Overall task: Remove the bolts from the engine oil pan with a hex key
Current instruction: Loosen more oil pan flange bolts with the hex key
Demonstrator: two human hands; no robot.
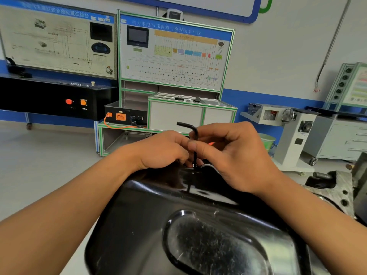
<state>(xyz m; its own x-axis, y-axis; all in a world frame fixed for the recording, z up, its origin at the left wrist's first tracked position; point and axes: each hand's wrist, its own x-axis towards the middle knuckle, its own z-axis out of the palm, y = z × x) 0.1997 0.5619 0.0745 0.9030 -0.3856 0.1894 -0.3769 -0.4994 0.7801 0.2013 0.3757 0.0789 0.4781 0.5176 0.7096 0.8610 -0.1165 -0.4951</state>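
A glossy black oil pan (151, 221) fills the lower middle of the head view. At its far rim a black L-shaped hex key (195, 135) stands upright, its tip down at a bolt (195, 166) on the rim. My right hand (234, 155) pinches the key's shaft between thumb and fingers. Just left of the key, my left hand (160, 149) rests on the pan's far edge, its fingers curled down beside the key's lower end; what they hold is hidden.
The grey engine block (335, 191) with threaded holes shows at the right of the pan. Behind stand a green-framed training panel (174, 54), a black console (49, 98) and a grey stand with a handwheel (288, 116). The floor lies to the left.
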